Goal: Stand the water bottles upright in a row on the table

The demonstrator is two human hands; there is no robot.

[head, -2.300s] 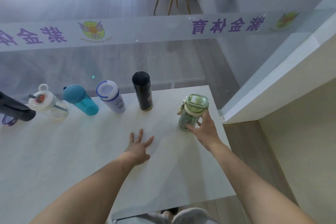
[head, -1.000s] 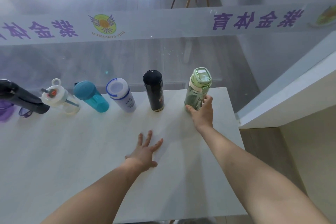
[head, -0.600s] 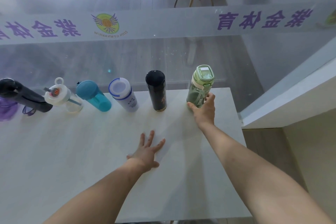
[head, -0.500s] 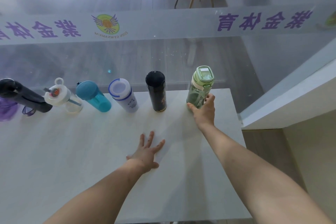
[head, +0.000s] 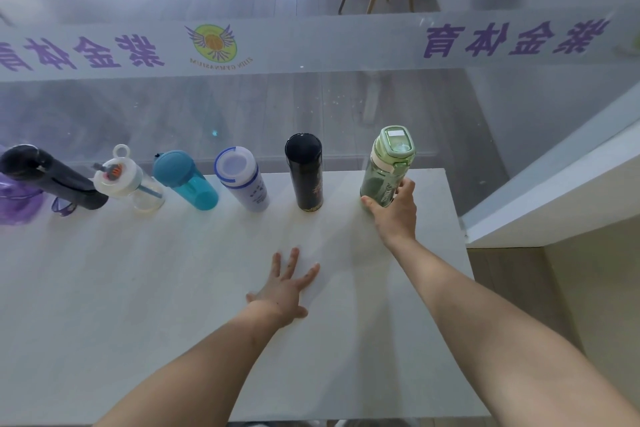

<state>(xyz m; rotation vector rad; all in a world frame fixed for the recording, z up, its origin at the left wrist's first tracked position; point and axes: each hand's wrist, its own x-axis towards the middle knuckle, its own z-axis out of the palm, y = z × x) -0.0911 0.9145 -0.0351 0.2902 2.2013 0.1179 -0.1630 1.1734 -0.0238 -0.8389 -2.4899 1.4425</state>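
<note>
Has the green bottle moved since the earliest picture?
Yes. The green bottle has gone away from the person, from nearer the table's middle into the row beside the black bottle.

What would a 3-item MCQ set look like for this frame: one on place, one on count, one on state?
1. What stands just left of the green bottle?
A. teal bottle
B. black bottle
C. white bottle

2. How many bottles are in view on the table?
A. four
B. six
C. eight

3. What is the left hand doing?
A. gripping a bottle
B. lying flat on the table
C. raised in the air

Key: 1 B, the black bottle is its neighbour. 2 B, six stand in the row. 3 B, its fingers are spread on the tabletop, while the right hand holds the green bottle.
</note>
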